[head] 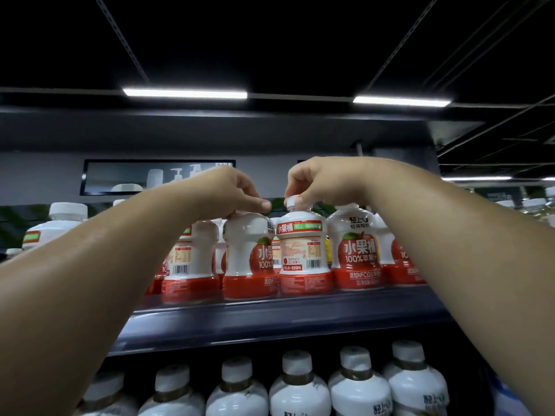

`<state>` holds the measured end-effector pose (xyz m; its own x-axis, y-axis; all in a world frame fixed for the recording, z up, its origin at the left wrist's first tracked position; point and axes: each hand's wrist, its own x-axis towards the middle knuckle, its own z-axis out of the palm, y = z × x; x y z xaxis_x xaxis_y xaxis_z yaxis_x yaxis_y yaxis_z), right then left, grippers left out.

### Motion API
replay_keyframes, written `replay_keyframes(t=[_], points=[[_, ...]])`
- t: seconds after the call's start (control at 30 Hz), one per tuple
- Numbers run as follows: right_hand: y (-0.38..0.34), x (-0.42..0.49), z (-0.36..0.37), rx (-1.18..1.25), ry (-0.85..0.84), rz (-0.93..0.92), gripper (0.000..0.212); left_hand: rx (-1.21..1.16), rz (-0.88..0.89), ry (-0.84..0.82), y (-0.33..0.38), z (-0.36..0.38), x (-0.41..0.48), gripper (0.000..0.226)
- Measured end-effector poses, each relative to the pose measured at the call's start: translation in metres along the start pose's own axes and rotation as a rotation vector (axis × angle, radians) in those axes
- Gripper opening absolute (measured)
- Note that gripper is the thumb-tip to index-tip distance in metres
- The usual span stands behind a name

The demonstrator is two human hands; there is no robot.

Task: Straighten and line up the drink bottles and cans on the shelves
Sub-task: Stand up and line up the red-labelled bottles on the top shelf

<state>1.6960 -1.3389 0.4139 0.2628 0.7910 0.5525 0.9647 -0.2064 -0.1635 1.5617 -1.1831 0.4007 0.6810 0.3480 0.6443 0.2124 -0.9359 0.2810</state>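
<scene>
Front of upper shelf point(270, 319): right hand point(318, 181) pinches the cap of the back-facing bottle point(303, 256); left hand point(237, 190) curls round the top of the neighbouring bottle point(246, 259) just left of it. Probably stiff, smooth, full; twist by caps.

Black ceiling point(270, 40) crossed by thin metal rails point(120, 34), carrying a left white strip light point(184, 93) and a right white strip light point(401, 101); lower down, a dark-framed rectangular poster point(120, 178) showing white pump bottles.

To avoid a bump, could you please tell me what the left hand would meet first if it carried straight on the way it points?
Probably the white cap pinched by the right hand: the left hand, gripping the neighbouring bottle, points rightward at it; depth is unclear.
</scene>
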Motion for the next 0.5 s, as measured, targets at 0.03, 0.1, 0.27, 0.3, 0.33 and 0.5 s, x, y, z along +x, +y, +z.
replay_keyframes(t=[0.03,0.1,0.27,0.3,0.33,0.5], points=[[-0.001,0.0,0.002,0.016,0.017,0.014,0.008,0.035,0.002,0.019,0.001,0.001,-0.001,0.025],[-0.006,0.0,0.008,0.008,0.071,0.026,0.009,0.07,0.001,0.047,0.003,0.003,-0.001,0.021],[-0.011,0.003,0.019,-0.194,0.226,0.037,0.025,0.116,0.007,0.073,0.008,0.006,-0.003,0.015],[-0.009,0.004,0.015,-0.155,0.213,0.012,0.017,0.122,0.011,0.075,0.009,0.006,-0.004,0.012],[-0.01,0.003,0.01,-0.082,0.198,-0.018,0.009,0.094,0.01,0.069,0.008,0.006,-0.004,0.007],[-0.012,0.0,-0.006,-0.161,0.045,-0.06,0.021,-0.063,-0.041,0.066,0.011,0.009,-0.011,0.015]])
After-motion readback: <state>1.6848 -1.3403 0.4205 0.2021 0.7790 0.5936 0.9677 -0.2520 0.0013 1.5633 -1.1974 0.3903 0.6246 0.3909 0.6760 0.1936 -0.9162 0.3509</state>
